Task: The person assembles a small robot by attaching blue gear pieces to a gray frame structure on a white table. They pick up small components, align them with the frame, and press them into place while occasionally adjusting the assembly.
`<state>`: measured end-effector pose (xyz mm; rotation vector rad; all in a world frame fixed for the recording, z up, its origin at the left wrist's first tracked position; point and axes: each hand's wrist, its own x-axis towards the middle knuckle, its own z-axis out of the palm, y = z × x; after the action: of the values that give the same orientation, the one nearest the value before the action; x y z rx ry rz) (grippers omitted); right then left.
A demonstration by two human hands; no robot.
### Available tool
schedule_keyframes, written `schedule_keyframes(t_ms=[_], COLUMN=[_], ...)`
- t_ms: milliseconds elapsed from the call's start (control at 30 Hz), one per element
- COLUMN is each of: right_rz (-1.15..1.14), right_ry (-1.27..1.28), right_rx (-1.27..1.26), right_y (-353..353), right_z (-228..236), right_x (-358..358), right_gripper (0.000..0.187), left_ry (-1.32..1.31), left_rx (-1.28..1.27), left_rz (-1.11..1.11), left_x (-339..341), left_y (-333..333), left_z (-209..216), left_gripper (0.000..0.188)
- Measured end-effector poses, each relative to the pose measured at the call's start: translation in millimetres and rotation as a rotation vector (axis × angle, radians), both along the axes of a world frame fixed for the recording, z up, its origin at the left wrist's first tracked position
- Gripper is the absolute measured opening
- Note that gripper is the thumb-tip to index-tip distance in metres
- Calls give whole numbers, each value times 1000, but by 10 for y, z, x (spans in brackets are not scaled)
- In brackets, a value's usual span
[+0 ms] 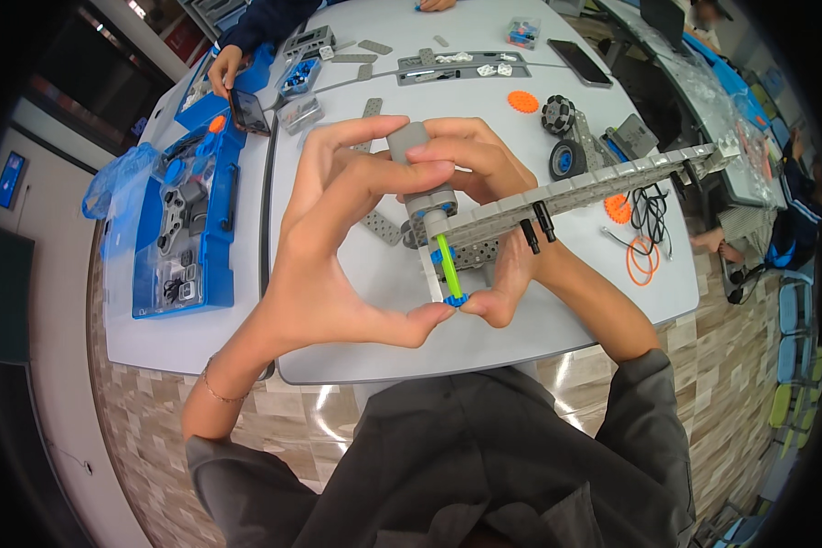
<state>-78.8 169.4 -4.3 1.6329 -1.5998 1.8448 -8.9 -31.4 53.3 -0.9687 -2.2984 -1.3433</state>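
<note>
Both hands hold a partly built plastic robot-kit assembly above the table. My left hand point(324, 247) curls round its left side, fingers on the grey motor block point(408, 142) and thumb at the blue piece point(456, 300) at the bottom. My right hand point(498, 196) grips from the other side, its fingers on the same block and its thumb by the blue piece. A lime-green part point(448, 265) stands between block and blue piece. From there a long grey beam point(603, 183) reaches out to the right, with black pins point(537, 226) sticking out of it.
On the left lies an open blue case point(215, 219) of parts. A person's hand point(224, 71) holds a phone point(248, 111) beyond it. Wheels point(567, 160), an orange gear point(522, 101), black cables point(648, 219), a dark phone point(580, 64) and a grey tray point(461, 75) lie on the white table point(356, 365).
</note>
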Motion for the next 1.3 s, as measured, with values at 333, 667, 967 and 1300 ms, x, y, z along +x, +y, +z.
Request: schedule_keyframes(t_ms=[333, 667, 967, 1300], right_rz=[-11, 28, 1, -32], right_ry=[-28, -16, -28, -51], right_rx=[-37, 15, 124, 131], right_y=[-43, 65, 100, 79], right_z=[-22, 17, 128, 121], right_x=[-42, -124, 20, 158], right_gripper=[100, 98, 101, 104], left_ry=[26, -148, -174, -96], left_rx=[-4, 83, 39, -31], left_rz=[3, -111, -193, -154], left_x=[-55, -61, -5, 37], left_y=[-4, -12, -85, -78], left_z=[-21, 55, 41, -6], left_gripper=[76, 75, 83, 87])
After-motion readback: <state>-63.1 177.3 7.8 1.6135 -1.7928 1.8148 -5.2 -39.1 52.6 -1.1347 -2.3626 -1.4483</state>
